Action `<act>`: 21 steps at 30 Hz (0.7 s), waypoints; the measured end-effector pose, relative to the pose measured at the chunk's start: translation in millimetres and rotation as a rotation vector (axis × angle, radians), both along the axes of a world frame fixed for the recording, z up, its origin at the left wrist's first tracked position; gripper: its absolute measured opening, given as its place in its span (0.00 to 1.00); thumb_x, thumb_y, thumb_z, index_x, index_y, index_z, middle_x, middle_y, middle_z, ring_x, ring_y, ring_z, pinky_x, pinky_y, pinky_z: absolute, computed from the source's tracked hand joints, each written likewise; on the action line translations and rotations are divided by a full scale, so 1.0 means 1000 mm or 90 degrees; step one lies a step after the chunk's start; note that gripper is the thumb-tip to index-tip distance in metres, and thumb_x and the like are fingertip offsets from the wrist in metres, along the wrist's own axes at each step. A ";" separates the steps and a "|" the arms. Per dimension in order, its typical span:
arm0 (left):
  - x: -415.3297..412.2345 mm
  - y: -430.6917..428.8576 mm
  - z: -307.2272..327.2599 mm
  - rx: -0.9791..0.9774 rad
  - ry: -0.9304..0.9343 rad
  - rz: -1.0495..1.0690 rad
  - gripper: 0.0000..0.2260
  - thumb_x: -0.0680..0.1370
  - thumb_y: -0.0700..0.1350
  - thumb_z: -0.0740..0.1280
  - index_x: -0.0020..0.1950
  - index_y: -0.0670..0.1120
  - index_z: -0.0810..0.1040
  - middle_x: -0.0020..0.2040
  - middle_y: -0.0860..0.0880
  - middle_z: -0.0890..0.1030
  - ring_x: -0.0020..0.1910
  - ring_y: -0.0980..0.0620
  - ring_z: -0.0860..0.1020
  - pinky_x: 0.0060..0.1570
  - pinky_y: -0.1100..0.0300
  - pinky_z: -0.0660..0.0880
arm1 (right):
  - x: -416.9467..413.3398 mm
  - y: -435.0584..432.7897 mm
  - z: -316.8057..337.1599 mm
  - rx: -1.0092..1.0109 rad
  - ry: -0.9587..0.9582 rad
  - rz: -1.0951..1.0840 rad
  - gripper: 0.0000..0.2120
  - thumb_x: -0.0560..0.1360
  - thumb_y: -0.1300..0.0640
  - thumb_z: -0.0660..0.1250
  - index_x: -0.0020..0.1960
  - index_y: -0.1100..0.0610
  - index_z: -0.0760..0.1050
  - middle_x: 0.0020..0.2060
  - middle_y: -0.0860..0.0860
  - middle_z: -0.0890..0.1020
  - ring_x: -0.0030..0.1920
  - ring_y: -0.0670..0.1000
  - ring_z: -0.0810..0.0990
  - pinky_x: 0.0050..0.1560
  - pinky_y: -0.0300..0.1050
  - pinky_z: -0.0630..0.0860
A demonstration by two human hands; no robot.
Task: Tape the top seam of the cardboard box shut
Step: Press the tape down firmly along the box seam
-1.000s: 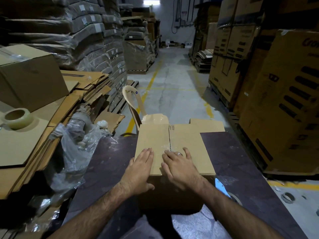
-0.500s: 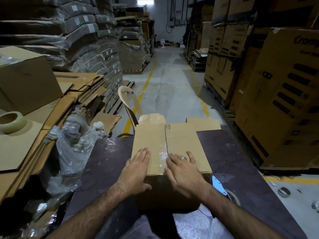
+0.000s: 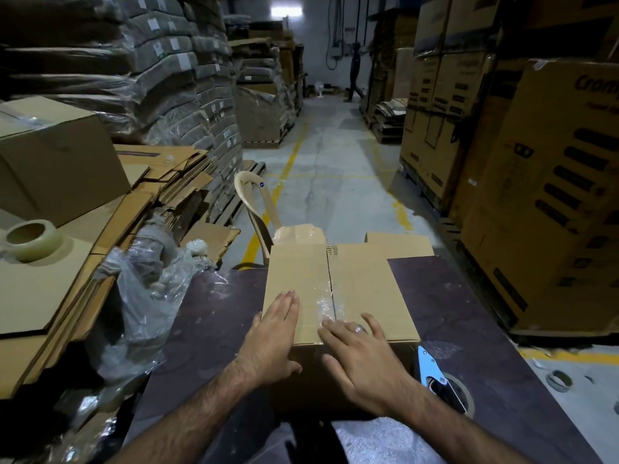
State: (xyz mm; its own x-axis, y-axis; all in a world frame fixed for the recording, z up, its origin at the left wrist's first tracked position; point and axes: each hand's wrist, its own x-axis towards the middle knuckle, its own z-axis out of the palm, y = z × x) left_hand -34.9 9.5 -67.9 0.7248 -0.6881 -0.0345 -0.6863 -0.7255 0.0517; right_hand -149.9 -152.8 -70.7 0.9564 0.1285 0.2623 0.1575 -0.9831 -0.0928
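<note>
A brown cardboard box (image 3: 365,283) stands on a dark table (image 3: 469,329), flaps closed. Clear tape (image 3: 324,304) glints along the near part of its centre seam. My left hand (image 3: 269,343) lies flat on the left flap at the near edge, fingers spread, thumb down the front wall. My right hand (image 3: 360,354) lies flat over the near edge just right of the seam, a ring on one finger. Neither hand holds anything. A tape dispenser with a blue blade guard (image 3: 435,373) rests on the table to the right of the box.
A roll of clear tape (image 3: 31,239) sits on flattened cardboard at left, beside crumpled plastic wrap (image 3: 147,296). A beige plastic chair (image 3: 264,209) stands behind the box. Large cartons (image 3: 552,195) line the right side. A person (image 3: 355,72) walks far down the aisle.
Both hands have slid back toward the near edge of the box top, uncovering more of the taped seam. A person has appeared at the far end of the aisle.
</note>
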 end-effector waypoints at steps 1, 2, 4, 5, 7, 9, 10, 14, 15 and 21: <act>-0.001 0.000 0.000 0.000 -0.002 -0.001 0.54 0.69 0.57 0.74 0.77 0.44 0.38 0.78 0.48 0.39 0.77 0.49 0.40 0.74 0.44 0.52 | -0.003 -0.004 0.000 -0.006 -0.006 -0.001 0.22 0.78 0.44 0.49 0.66 0.50 0.70 0.66 0.48 0.75 0.63 0.48 0.74 0.68 0.56 0.51; -0.002 -0.001 0.000 0.000 -0.002 0.000 0.54 0.69 0.57 0.74 0.77 0.44 0.38 0.78 0.48 0.39 0.77 0.49 0.40 0.74 0.44 0.52 | 0.001 -0.008 0.003 -0.008 0.006 -0.002 0.22 0.79 0.44 0.48 0.67 0.49 0.70 0.67 0.47 0.74 0.63 0.47 0.74 0.68 0.57 0.50; -0.001 0.000 0.000 -0.004 -0.001 0.003 0.54 0.68 0.57 0.74 0.77 0.44 0.38 0.79 0.48 0.40 0.77 0.49 0.41 0.74 0.44 0.52 | 0.016 -0.016 0.009 0.004 0.040 -0.014 0.25 0.78 0.43 0.43 0.68 0.48 0.68 0.70 0.46 0.71 0.67 0.48 0.70 0.70 0.59 0.49; 0.001 0.000 0.000 -0.007 0.001 0.004 0.54 0.68 0.57 0.75 0.77 0.44 0.39 0.79 0.48 0.40 0.77 0.49 0.41 0.74 0.44 0.52 | 0.025 -0.020 0.011 0.000 0.043 -0.016 0.25 0.78 0.42 0.42 0.68 0.47 0.67 0.70 0.46 0.70 0.67 0.49 0.70 0.69 0.60 0.51; 0.004 0.001 0.000 -0.010 0.009 0.000 0.54 0.67 0.58 0.75 0.77 0.44 0.39 0.79 0.48 0.41 0.77 0.49 0.42 0.74 0.45 0.53 | 0.031 -0.026 0.013 -0.011 0.029 0.003 0.25 0.78 0.40 0.42 0.65 0.47 0.70 0.69 0.45 0.71 0.64 0.49 0.71 0.66 0.56 0.58; 0.004 0.001 -0.001 -0.015 0.011 0.000 0.55 0.67 0.59 0.75 0.77 0.45 0.39 0.79 0.48 0.41 0.77 0.49 0.42 0.74 0.45 0.53 | 0.024 -0.034 0.007 -0.007 0.001 0.022 0.28 0.78 0.36 0.44 0.63 0.48 0.73 0.67 0.46 0.74 0.62 0.49 0.74 0.60 0.52 0.66; 0.004 0.002 -0.002 -0.018 0.010 0.001 0.55 0.67 0.59 0.75 0.77 0.45 0.39 0.79 0.49 0.41 0.77 0.49 0.42 0.74 0.45 0.53 | 0.019 -0.037 0.003 -0.011 -0.024 0.021 0.29 0.77 0.33 0.45 0.63 0.48 0.74 0.65 0.46 0.76 0.61 0.50 0.75 0.57 0.51 0.69; 0.002 0.001 -0.003 -0.021 0.007 0.001 0.54 0.68 0.58 0.75 0.77 0.45 0.39 0.79 0.49 0.41 0.77 0.49 0.41 0.74 0.45 0.53 | 0.012 -0.041 -0.015 -0.036 -0.121 -0.014 0.26 0.74 0.34 0.57 0.59 0.50 0.78 0.59 0.47 0.81 0.53 0.51 0.79 0.51 0.50 0.75; 0.002 0.001 -0.003 -0.021 0.006 0.002 0.54 0.67 0.58 0.75 0.77 0.45 0.39 0.79 0.49 0.41 0.77 0.49 0.41 0.74 0.45 0.53 | 0.013 -0.040 -0.019 -0.028 -0.155 -0.021 0.24 0.74 0.35 0.59 0.58 0.50 0.79 0.58 0.47 0.82 0.52 0.51 0.80 0.51 0.49 0.75; 0.000 0.001 0.000 -0.021 0.010 0.004 0.54 0.67 0.58 0.75 0.77 0.45 0.39 0.79 0.49 0.40 0.77 0.50 0.41 0.74 0.45 0.53 | 0.021 -0.035 -0.032 -0.007 -0.315 -0.036 0.22 0.73 0.36 0.63 0.50 0.52 0.83 0.51 0.48 0.85 0.43 0.52 0.81 0.45 0.48 0.76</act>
State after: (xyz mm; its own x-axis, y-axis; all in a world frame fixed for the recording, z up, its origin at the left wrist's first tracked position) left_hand -34.8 10.5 -67.9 0.7292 -0.6839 -0.0242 -0.6800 -0.7281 0.0865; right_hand -128.9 -188.0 -102.5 0.7230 0.0856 0.6855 0.1270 -0.9918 -0.0102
